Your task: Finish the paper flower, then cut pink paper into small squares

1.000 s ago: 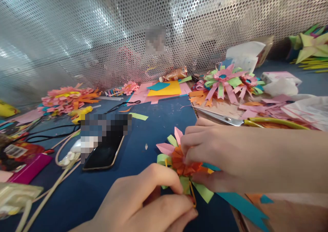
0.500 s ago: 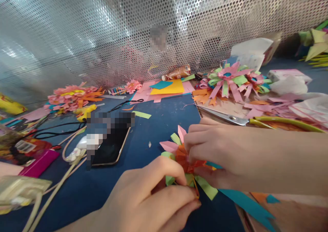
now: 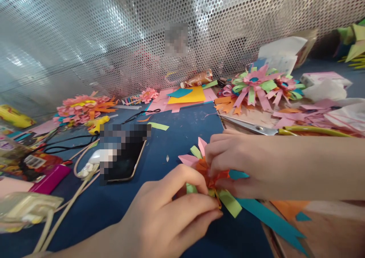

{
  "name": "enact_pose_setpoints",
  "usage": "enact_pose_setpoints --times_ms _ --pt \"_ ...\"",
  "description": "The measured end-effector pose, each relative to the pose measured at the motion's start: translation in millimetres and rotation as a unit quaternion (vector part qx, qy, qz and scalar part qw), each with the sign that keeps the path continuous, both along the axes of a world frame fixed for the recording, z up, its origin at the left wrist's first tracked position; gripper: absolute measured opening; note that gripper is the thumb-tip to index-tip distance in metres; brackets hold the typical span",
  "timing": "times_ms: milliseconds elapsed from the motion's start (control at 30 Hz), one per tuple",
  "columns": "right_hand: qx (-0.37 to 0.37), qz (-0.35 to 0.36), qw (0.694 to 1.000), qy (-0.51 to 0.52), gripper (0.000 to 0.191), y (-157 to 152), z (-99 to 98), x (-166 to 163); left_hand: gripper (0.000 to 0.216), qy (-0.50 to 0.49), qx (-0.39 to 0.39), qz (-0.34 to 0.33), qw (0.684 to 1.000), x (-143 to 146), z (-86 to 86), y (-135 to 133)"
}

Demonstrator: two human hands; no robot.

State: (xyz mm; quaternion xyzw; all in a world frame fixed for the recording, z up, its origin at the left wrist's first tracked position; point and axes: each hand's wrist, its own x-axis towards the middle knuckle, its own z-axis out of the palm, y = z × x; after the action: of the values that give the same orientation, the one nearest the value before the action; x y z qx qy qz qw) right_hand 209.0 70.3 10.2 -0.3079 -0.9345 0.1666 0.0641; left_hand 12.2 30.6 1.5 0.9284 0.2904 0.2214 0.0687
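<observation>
Slightly farther up over the paper flower's point(image 3: 201, 165) left side than 0.5 s ago, the left hand point(image 3: 171, 208) now hides a pale green loop that showed before; the right hand point(image 3: 236, 166) sits almost as it did, and the background has slid a little to the right.

Head view: 1 barcode is plain on the red packet point(image 3: 34, 161) at far left, beside a magenta case point(image 3: 51, 179). Lettering on the orange-brown bottle point(image 3: 196, 78), which lies by the perforated metal screen point(image 3: 114, 15), is too small to read. Part of the smartphone point(image 3: 129, 161) is pixelated.

Olive-handled scissors point(image 3: 245, 125) lie just beyond the right forearm, which partly covers them. 2 ribboned paper flowers point(image 3: 258, 75) stand farther back, right of coloured paper sheets point(image 3: 191, 96).

On the blue tabletop point(image 3: 159, 151), the orange-centred paper flower is between both hands: right fingers grasp its centre, left thumb and fingers pinch a thin yellow strip point(image 3: 219, 203) at its lower edge.
</observation>
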Motion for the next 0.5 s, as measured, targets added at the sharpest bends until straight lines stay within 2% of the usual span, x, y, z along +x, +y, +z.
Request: enact_pose_setpoints --times_ms 500 --pt "-0.018 -0.007 0.999 -0.028 0.010 -0.3 8.8 -6.4 0.011 0.000 0.011 0.000 1.000 1.1 -2.2 1.3"
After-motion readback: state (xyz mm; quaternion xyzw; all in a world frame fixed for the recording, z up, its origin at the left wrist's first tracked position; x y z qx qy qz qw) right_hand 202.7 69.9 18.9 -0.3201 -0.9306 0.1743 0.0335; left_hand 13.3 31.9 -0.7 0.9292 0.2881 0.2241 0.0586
